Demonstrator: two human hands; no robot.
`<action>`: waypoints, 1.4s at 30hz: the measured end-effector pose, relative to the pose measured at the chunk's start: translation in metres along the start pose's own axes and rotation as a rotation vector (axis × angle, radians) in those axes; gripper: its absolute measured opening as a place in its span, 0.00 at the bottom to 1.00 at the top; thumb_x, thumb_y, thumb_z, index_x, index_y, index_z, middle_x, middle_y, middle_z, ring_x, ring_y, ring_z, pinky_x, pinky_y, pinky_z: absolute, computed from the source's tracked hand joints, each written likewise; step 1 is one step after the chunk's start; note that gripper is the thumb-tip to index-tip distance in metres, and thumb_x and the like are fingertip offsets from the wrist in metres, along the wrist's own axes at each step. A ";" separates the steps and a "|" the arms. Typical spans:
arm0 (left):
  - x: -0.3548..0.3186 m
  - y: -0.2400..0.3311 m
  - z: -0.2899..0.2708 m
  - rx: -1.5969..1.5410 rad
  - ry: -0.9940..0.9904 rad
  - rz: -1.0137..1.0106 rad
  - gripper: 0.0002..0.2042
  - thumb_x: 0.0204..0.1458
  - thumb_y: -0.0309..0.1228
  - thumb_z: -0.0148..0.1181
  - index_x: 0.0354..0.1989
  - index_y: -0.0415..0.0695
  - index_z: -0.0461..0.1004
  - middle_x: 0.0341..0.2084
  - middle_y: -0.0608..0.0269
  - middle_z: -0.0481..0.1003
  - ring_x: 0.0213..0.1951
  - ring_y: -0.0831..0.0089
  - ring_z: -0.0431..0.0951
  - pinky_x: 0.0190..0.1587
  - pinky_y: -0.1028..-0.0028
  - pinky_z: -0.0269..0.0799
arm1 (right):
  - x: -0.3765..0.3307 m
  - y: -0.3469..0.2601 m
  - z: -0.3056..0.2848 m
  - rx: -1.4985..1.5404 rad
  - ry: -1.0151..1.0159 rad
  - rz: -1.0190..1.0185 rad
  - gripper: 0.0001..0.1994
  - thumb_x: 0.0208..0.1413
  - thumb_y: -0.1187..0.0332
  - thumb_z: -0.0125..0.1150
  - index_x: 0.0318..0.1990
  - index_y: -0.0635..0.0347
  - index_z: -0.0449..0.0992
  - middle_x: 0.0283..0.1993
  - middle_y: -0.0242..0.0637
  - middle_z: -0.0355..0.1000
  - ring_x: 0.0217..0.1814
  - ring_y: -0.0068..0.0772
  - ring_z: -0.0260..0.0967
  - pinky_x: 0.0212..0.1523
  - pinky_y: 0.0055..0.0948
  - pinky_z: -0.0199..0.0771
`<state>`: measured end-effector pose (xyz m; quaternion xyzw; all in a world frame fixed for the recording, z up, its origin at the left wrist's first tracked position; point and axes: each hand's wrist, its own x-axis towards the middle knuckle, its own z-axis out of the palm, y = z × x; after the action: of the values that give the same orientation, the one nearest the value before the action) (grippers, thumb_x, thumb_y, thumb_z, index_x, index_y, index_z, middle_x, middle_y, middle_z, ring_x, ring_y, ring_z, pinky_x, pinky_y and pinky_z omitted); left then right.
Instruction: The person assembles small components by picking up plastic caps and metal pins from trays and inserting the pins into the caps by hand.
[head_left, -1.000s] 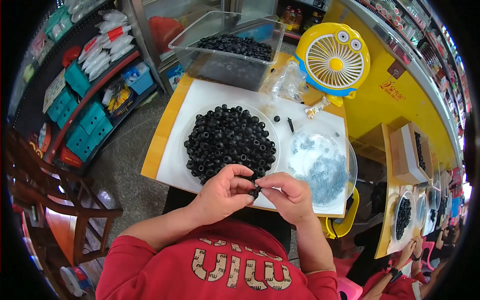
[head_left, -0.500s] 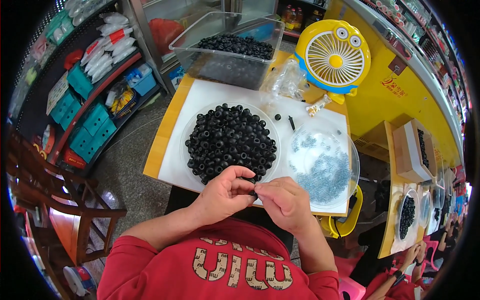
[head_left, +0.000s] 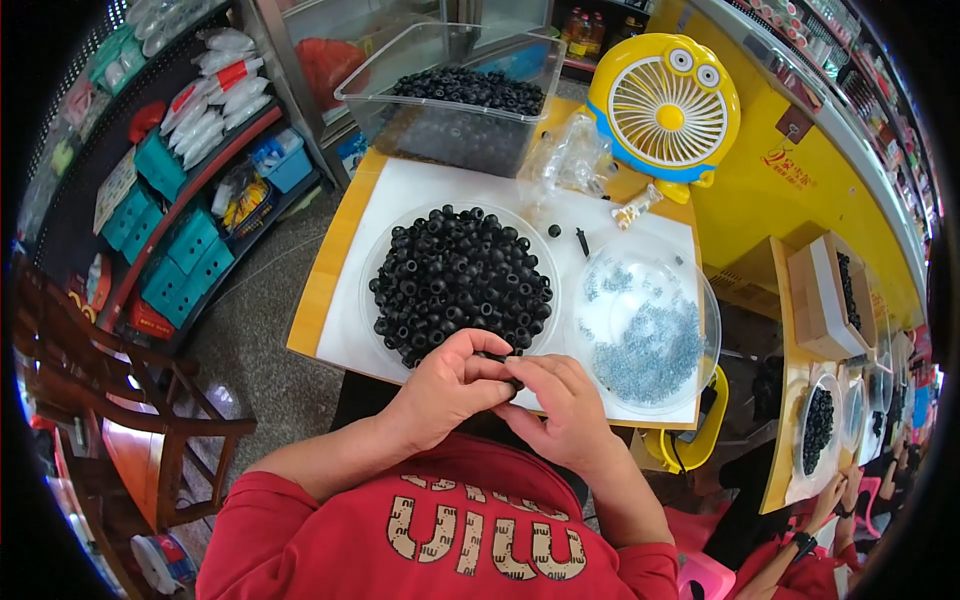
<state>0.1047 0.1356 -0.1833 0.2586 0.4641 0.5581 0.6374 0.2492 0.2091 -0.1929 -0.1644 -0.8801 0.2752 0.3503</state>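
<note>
At the near edge of the table my left hand [head_left: 448,388] is closed on a small black holed piece [head_left: 514,385], mostly hidden by the fingers. My right hand [head_left: 562,405] meets it there, index finger against the same piece and thumb lower and apart. Just beyond the hands, a round clear tray [head_left: 367,300] bears a heap of black holed pieces [head_left: 460,275]. To the right stands another round clear tray [head_left: 712,330] with many tiny pale-blue transparent bits [head_left: 655,350]. One loose black piece [head_left: 554,231] and a dark slim tool [head_left: 582,241] lie between the trays.
A clear bin [head_left: 450,110] of black pieces stands at the back, beside crumpled plastic bags [head_left: 570,160] and a yellow fan [head_left: 668,110]. A yellow bucket [head_left: 705,430] is below the table's right side. Another person's hands [head_left: 840,490] show at far right. A wooden chair [head_left: 140,440] stands left.
My right hand has shifted its grip: the thumb has moved down, away from the fingertip pinch, and the index finger lies against the black piece. My left hand has barely moved.
</note>
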 end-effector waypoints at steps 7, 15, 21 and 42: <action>-0.005 0.005 -0.002 -0.091 -0.063 -0.207 0.13 0.47 0.24 0.51 0.42 0.36 0.63 0.33 0.59 0.70 0.35 0.75 0.72 0.38 0.76 0.69 | -0.006 0.008 0.002 -0.024 0.102 -0.064 0.22 0.30 0.73 0.65 0.39 0.63 0.69 0.34 0.39 0.70 0.34 0.38 0.67 0.34 0.29 0.68; -0.006 -0.001 -0.002 -0.064 -0.122 -0.202 0.09 0.50 0.26 0.50 0.37 0.35 0.69 0.30 0.60 0.72 0.33 0.76 0.72 0.39 0.78 0.69 | -0.008 0.004 0.007 0.042 0.107 -0.030 0.21 0.30 0.74 0.64 0.39 0.63 0.69 0.32 0.39 0.70 0.31 0.38 0.68 0.32 0.29 0.68; -0.011 -0.001 0.003 -0.045 -0.074 -0.163 0.09 0.51 0.26 0.48 0.37 0.34 0.69 0.31 0.62 0.71 0.33 0.78 0.72 0.39 0.80 0.69 | -0.008 0.003 0.007 0.003 0.127 -0.080 0.21 0.29 0.77 0.63 0.38 0.65 0.69 0.31 0.40 0.70 0.30 0.37 0.67 0.31 0.28 0.68; -0.015 -0.003 0.002 0.056 -0.093 -0.095 0.10 0.51 0.27 0.48 0.39 0.37 0.68 0.32 0.65 0.71 0.35 0.81 0.70 0.41 0.82 0.66 | -0.013 -0.002 0.002 0.551 0.032 0.281 0.10 0.48 0.79 0.47 0.38 0.67 0.70 0.40 0.42 0.69 0.42 0.31 0.67 0.44 0.23 0.64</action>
<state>0.1087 0.1208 -0.1803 0.2796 0.4612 0.5015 0.6765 0.2568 0.1999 -0.2000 -0.1876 -0.7352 0.5467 0.3540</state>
